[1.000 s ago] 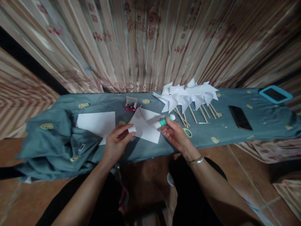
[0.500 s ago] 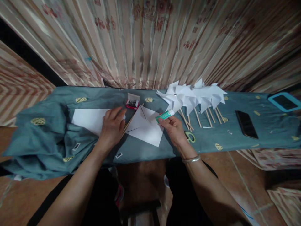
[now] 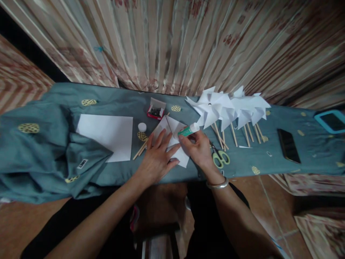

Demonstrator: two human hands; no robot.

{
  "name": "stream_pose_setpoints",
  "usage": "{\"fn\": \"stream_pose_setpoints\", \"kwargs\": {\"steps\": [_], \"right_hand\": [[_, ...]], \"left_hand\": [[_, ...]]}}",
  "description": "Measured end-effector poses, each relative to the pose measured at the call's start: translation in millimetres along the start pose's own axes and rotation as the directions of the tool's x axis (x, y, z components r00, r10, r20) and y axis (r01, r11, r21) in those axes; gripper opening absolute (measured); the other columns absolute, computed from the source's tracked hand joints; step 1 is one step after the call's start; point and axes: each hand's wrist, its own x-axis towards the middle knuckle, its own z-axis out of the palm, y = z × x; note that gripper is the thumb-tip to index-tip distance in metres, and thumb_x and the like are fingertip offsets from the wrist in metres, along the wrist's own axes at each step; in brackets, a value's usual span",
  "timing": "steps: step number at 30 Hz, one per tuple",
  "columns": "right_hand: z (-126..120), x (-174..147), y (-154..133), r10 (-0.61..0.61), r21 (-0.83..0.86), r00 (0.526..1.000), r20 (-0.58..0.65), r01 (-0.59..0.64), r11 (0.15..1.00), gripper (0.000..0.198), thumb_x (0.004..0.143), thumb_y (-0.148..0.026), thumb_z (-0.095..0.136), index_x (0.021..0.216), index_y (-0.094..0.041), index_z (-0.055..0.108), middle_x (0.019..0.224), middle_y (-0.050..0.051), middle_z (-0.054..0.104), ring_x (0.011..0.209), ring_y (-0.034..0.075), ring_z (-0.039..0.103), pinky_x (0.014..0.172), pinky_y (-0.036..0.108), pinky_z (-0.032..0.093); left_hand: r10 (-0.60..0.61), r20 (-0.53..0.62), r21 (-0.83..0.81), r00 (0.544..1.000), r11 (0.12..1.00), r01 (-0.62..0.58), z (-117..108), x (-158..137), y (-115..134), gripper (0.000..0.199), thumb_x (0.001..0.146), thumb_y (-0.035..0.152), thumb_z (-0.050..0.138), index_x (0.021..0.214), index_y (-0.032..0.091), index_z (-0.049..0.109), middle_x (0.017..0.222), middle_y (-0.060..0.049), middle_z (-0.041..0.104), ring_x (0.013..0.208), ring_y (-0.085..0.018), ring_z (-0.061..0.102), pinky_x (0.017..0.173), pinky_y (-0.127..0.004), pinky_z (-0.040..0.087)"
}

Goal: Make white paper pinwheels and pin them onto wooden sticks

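My left hand (image 3: 159, 156) lies spread on a white square of paper (image 3: 183, 156) with slits cut in from its corners. Fingers of my right hand (image 3: 198, 149) are wrapped round a green and white glue stick (image 3: 188, 130), tilted above the paper's right side. Its white cap (image 3: 142, 127) stands on the cloth left of the paper. Wooden sticks (image 3: 140, 151) lie partly under the paper's left edge. Just behind the paper is a small open red box (image 3: 155, 109) of dark metal pins. Green-handled scissors (image 3: 221, 158) rest beside my right hand.
Several white paper pinwheels (image 3: 215, 108) on wooden sticks lie overlapping at the back right. A dark phone (image 3: 289, 145) and a blue-framed device (image 3: 332, 121) are farther right. Blank white paper (image 3: 118, 131) lies at left, partly under bunched cloth (image 3: 54, 158). A curtain (image 3: 161, 43) hangs behind.
My left hand has moved right from beside the cap and now lies flat on the slit paper. The cap is now in plain sight on the cloth. My right hand keeps the glue stick.
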Motion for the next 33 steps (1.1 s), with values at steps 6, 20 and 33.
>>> {"fn": "stream_pose_setpoints", "kwargs": {"steps": [6, 20, 33], "right_hand": [[0.4, -0.9, 0.6, -0.002, -0.049, 1.000, 0.011, 0.003, 0.999, 0.023, 0.077, -0.038, 0.067, 0.090, -0.019, 0.063, 0.082, 0.004, 0.071, 0.073, 0.019, 0.065, 0.073, 0.034, 0.051], [2.9, -0.3, -9.9, -0.074, -0.209, 0.996, 0.044, 0.082, 0.974, 0.022, 0.080, -0.038, 0.063, 0.090, -0.019, 0.060, 0.081, 0.005, 0.070, 0.074, 0.021, 0.065, 0.069, 0.033, 0.049], [4.5, 0.9, -11.0, -0.138, -0.254, 0.988, 0.068, 0.151, 0.955, 0.019, 0.081, -0.036, 0.063, 0.089, -0.019, 0.058, 0.076, 0.003, 0.068, 0.069, 0.019, 0.063, 0.063, 0.030, 0.046]], "left_hand": [[-0.011, -0.018, -0.013, 1.000, 1.000, 0.011, 1.3, 0.4, 0.1, 0.049, 0.083, 0.042, 0.065, 0.129, 0.026, 0.057, 0.147, -0.015, 0.043, 0.142, -0.040, 0.024, 0.111, -0.064, 0.021], [-0.032, -0.004, -0.015, 0.999, 0.999, 0.032, 2.6, 1.1, 1.8, 0.047, 0.083, 0.043, 0.065, 0.126, 0.026, 0.058, 0.147, -0.014, 0.044, 0.141, -0.039, 0.029, 0.111, -0.064, 0.020], [-0.042, 0.057, 0.009, 0.997, 0.999, 0.042, -5.6, 2.5, 4.1, 0.046, 0.086, 0.046, 0.059, 0.126, 0.025, 0.059, 0.149, -0.018, 0.040, 0.142, -0.038, 0.028, 0.112, -0.063, 0.021]]}}
